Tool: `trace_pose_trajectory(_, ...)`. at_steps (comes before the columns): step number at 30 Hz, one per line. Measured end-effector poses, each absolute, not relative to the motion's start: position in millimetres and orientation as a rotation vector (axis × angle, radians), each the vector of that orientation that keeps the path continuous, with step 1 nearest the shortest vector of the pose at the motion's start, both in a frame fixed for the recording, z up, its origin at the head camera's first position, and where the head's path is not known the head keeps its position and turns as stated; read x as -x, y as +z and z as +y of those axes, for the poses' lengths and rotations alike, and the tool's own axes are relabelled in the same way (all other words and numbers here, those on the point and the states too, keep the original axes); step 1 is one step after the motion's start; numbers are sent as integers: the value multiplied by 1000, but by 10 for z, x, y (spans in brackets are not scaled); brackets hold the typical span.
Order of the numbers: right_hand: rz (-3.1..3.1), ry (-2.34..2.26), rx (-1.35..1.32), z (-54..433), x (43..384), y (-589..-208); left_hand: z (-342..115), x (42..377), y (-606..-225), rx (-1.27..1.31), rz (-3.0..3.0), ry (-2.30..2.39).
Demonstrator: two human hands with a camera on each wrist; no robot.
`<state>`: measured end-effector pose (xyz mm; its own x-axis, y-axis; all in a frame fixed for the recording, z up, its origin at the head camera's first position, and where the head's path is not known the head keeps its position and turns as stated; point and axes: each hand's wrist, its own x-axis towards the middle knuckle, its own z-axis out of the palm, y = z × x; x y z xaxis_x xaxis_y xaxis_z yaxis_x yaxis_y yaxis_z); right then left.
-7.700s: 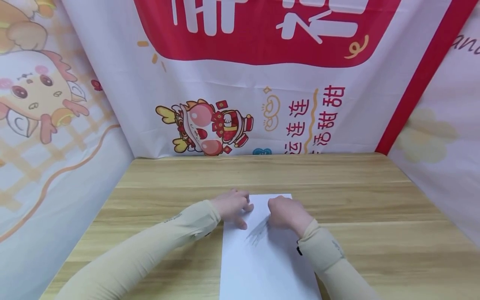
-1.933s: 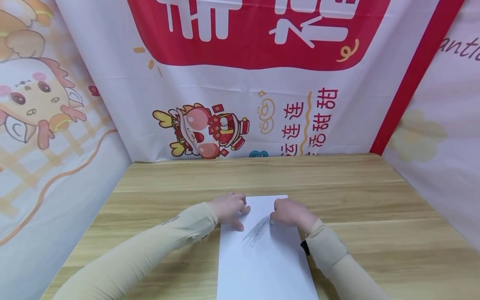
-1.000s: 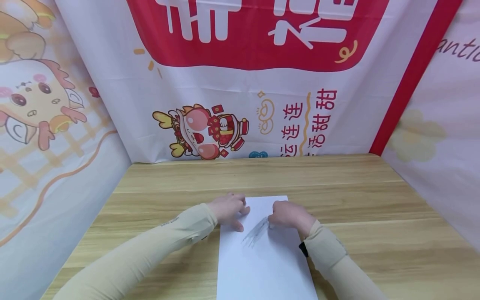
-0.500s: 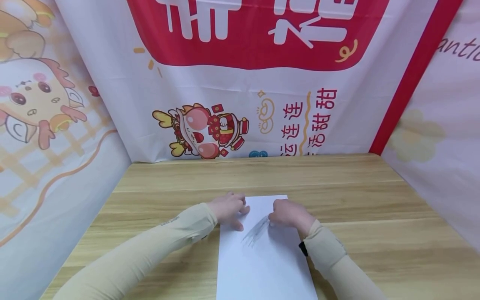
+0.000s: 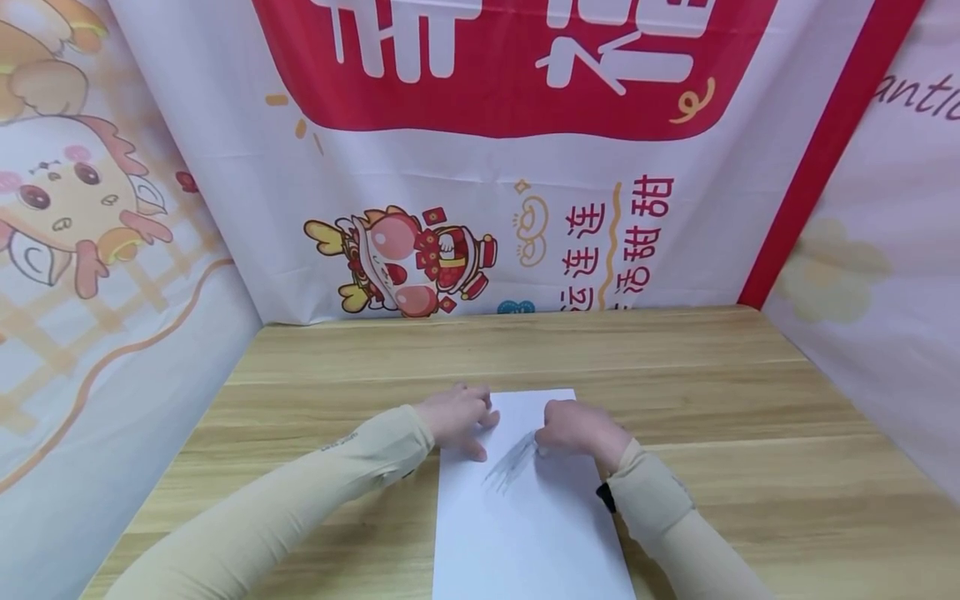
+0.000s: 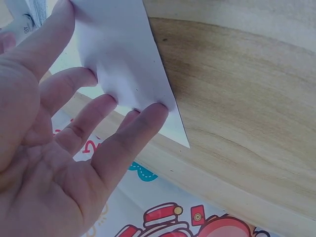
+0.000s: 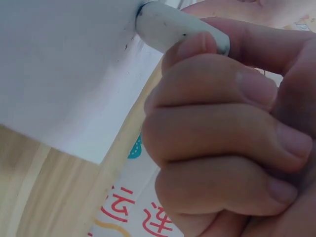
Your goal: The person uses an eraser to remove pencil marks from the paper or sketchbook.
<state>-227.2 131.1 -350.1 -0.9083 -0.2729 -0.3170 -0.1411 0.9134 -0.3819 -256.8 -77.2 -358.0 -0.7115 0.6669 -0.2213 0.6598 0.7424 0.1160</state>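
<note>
A white sheet of paper (image 5: 525, 533) lies on the wooden table, with a patch of grey pencil-like strokes (image 5: 510, 468) in its upper part. My left hand (image 5: 456, 419) rests on the paper's upper left side; the left wrist view shows its spread fingertips (image 6: 157, 111) pressing the sheet near a corner. At the right of the strokes is my right hand (image 5: 579, 430), its fingers curled. In the right wrist view it pinches a small white eraser (image 7: 173, 27) with dark smudges, one end against the paper. From the head view, the fingers mostly cover the eraser.
The wooden table (image 5: 337, 367) extends on both sides of the sheet and behind it. A printed white and red cloth (image 5: 450, 167) hangs at the table's far edge. More printed cloth hangs at the left (image 5: 97, 333) and right (image 5: 862, 275).
Since the oldest frame, the grey strokes look somewhat paler and the head view has shifted slightly. My right hand makes small shifts over their right end with the eraser; my left hand stays put.
</note>
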Motion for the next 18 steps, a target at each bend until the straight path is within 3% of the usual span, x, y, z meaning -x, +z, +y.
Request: trace_pose_trajectory(18, 2708, -528, 295, 1332, 2278, -3513, -777, 2576, -3589, -1026, 2691, 64)
